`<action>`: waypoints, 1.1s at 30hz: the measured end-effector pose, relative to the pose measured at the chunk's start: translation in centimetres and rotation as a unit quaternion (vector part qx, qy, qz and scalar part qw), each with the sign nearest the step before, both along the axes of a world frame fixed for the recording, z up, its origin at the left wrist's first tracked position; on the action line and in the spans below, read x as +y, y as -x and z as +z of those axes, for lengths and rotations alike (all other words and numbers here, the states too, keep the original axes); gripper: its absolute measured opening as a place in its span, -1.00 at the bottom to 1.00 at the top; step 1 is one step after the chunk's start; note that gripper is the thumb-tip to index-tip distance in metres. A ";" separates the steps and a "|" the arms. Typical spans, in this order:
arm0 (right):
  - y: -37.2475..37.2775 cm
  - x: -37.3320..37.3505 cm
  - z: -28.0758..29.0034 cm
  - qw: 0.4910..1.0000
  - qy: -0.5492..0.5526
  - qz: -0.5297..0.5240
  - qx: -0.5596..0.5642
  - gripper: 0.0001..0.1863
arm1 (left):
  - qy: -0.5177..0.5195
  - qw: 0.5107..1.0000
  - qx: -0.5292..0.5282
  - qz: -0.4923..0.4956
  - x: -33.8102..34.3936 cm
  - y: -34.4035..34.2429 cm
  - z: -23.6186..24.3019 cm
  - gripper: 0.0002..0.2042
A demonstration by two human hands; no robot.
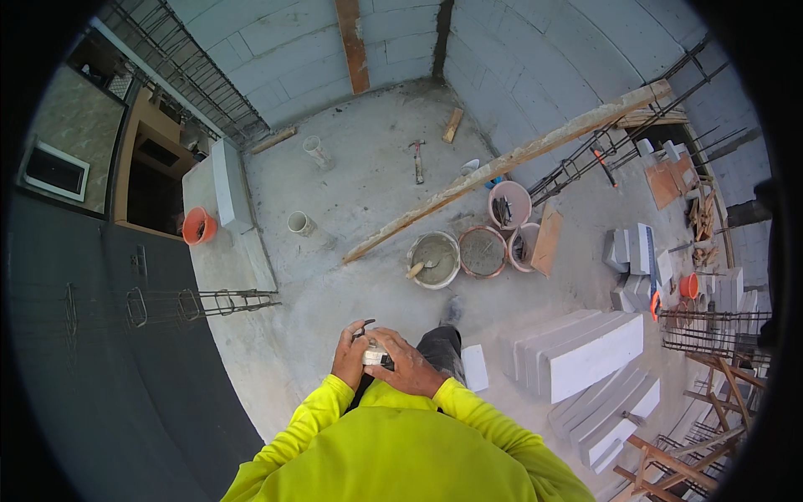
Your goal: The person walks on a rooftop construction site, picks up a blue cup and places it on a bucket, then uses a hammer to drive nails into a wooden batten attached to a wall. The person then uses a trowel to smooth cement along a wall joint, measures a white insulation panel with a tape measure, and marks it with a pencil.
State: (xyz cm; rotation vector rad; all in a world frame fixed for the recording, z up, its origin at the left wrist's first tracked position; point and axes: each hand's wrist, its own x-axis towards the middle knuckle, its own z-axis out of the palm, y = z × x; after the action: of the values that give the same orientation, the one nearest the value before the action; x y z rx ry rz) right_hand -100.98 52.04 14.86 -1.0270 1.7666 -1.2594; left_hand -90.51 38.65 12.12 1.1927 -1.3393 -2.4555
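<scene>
In front of my yellow-sleeved body, both hands are closed around a small whitish case with black parts (pixel 375 355). My left hand (pixel 348 356) grips its left side, with a black strap-like piece near the fingertips. From the right, my right hand (pixel 406 365) curls over its top and side. Fingers cover much of the case, so its exact kind is hard to make out. One dark shoe (pixel 452 311) shows on the concrete floor beyond my hands.
A long timber plank (pixel 502 169) slants across ahead. Beside it stand a mortar bucket with a trowel (pixel 434 261) and several other buckets. White blocks (pixel 577 351) are stacked at right. A hammer (pixel 418 163) lies farther off; rebar (pixel 226 301) juts in at left.
</scene>
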 end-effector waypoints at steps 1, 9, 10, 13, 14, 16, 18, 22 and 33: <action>-0.3 -0.6 0.7 0.998 -0.033 0.035 0.040 -0.22 | -0.026 1.000 0.005 0.017 -0.5 -0.4 0.9 -0.59; -0.3 -5.8 3.8 0.994 0.003 -0.032 -0.104 -0.15 | -0.183 0.958 0.132 0.176 -3.1 0.0 5.4 -0.52; 0.0 -6.4 4.0 0.983 0.040 -0.029 -0.178 -0.13 | -0.164 0.958 0.116 0.205 -3.2 0.9 5.6 -0.52; 1.6 -8.3 4.6 0.931 0.100 -0.026 -0.349 -0.09 | -0.095 0.948 0.152 0.264 -3.8 2.9 6.5 -0.50; 2.2 -8.9 4.9 0.908 0.092 -0.005 -0.408 -0.09 | -0.057 0.944 0.153 0.285 -4.0 3.6 6.8 -0.49; 3.6 -9.7 5.3 0.850 0.102 0.039 -0.516 -0.08 | 0.058 0.950 0.124 0.282 -4.1 4.5 7.4 -0.52; 4.8 -10.5 5.5 0.848 0.101 0.037 -0.519 -0.20 | 0.142 0.945 0.117 0.272 -3.8 5.4 7.5 -0.54; 6.3 -11.9 4.7 0.819 0.057 -0.009 -0.571 -0.41 | 0.393 0.902 -0.041 0.173 -3.2 6.6 6.4 -0.54; 8.4 -14.3 1.8 0.957 -0.045 0.116 -0.262 -0.51 | 0.437 0.871 -0.169 0.148 -6.6 3.4 3.9 -0.67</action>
State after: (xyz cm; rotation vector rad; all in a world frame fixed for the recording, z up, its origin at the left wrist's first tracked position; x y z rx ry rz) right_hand -109.40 37.77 16.71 -0.7340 1.2460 -1.1570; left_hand -93.91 32.10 15.97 1.4108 -1.8582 -1.1835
